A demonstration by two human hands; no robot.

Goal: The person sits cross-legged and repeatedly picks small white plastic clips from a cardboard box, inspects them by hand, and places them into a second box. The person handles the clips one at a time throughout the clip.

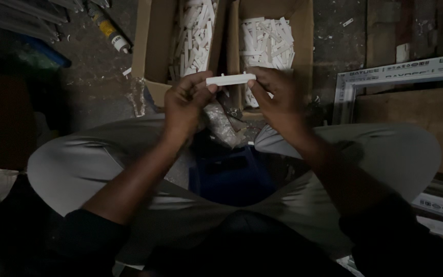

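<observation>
Head view: the left hand [184,102] and right hand [275,95] pinch one white strip [230,79] between them. Two boxes [149,46] hold many more strips.

Window-frame workshop, pretty clearly.
Dusty dark concrete floor [93,77], two cardboard boxes [149,46] stuffed with small white plastic pieces [265,41], a white window frame [349,84] lying flat, a sealant tube [109,28] tossed nearby.
</observation>
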